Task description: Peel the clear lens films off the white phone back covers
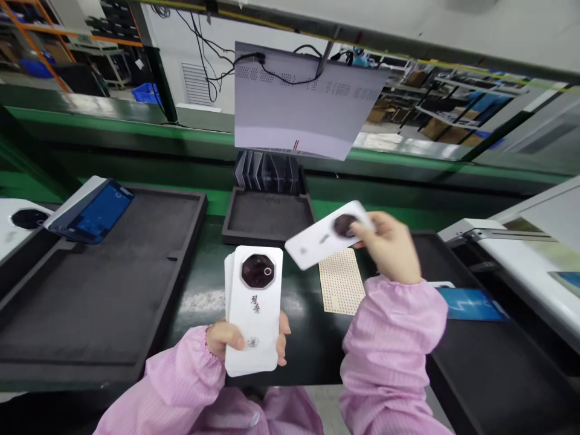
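My left hand grips the lower end of a small stack of white phone back covers, held upright; the front one shows a dark round camera ring and a printed mark. My right hand pinches a single white back cover by its camera end and holds it tilted above the dark green bench. Both arms wear pink striped sleeves. Below the single cover a tan perforated sheet lies flat on the bench.
A large black foam tray lies at left, with a phone with a blue screen film propped on its far edge. A smaller black tray sits behind, before a rack of dark sheets. Another black tray is at right, holding a blue-screened device.
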The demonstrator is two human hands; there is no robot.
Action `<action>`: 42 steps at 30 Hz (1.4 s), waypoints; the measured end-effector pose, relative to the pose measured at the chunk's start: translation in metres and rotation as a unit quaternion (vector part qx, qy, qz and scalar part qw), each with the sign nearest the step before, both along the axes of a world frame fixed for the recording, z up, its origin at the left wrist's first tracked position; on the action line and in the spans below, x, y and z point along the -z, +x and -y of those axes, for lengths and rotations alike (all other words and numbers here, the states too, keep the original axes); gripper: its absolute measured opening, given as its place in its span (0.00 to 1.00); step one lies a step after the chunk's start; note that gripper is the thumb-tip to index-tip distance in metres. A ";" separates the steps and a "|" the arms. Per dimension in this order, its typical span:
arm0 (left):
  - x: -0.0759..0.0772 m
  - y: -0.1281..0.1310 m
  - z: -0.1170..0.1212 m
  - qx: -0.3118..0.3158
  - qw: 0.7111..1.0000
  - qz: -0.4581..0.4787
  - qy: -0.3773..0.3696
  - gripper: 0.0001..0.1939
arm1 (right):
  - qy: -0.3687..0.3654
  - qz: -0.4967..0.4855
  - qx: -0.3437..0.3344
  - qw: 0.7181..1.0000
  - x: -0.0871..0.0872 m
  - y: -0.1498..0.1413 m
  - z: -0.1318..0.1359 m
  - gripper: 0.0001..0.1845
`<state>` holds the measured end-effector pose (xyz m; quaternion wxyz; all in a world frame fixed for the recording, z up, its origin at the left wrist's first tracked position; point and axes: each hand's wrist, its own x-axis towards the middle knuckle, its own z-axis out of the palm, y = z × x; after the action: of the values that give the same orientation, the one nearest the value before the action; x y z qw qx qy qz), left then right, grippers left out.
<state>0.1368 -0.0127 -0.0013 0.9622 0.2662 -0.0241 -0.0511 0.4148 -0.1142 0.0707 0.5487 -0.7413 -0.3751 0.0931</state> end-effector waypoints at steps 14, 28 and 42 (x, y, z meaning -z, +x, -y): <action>0.008 0.002 -0.001 -0.032 0.999 -0.021 0.032 0.32 | -0.209 0.189 -0.107 0.953 0.018 -0.076 -0.056 0.09; -0.001 0.006 0.001 0.007 0.977 -0.045 0.207 0.28 | -0.090 0.101 -0.242 0.961 -0.019 -0.092 -0.026 0.05; 0.001 0.005 0.006 -0.014 0.998 -0.054 -0.019 0.26 | 0.026 0.174 -0.522 0.834 -0.052 -0.103 0.015 0.09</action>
<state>0.1417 -0.0188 -0.0020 0.9677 0.2449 0.0309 -0.0518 0.3120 -0.1293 0.1230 0.3631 -0.4246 -0.7981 0.2257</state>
